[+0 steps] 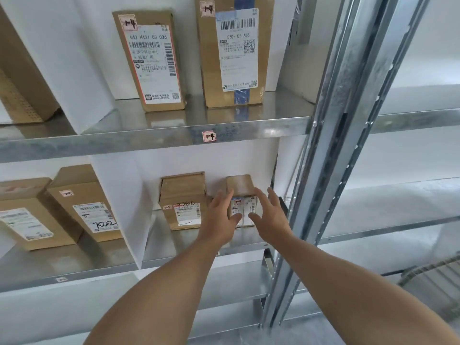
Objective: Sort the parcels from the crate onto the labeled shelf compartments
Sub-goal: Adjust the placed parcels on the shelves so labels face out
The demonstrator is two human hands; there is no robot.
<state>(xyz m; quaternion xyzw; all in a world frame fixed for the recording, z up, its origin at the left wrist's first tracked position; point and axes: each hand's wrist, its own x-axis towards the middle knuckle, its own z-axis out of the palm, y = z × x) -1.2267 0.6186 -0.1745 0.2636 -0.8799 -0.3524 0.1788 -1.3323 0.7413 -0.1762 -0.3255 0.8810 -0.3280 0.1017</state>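
Observation:
A small brown parcel [241,186] with a white label marked 2-4 stands on the lower metal shelf [159,241], in the rightmost compartment. My left hand [219,220] lies along its left side with straight fingers, the thumb touching the front label. My right hand [270,217] flanks its right side with fingers spread and straight, its thumb also on the front. Just to the left stands another parcel [184,202] marked 2-4. The crate is out of view.
The upper shelf carries a 1-4 tag [209,136] and two tall parcels [151,61] [234,51] marked 1-4. A white divider [117,195] separates the left compartment, which holds two parcels [82,202] [29,215]. A metal upright [336,145] stands right of my hands.

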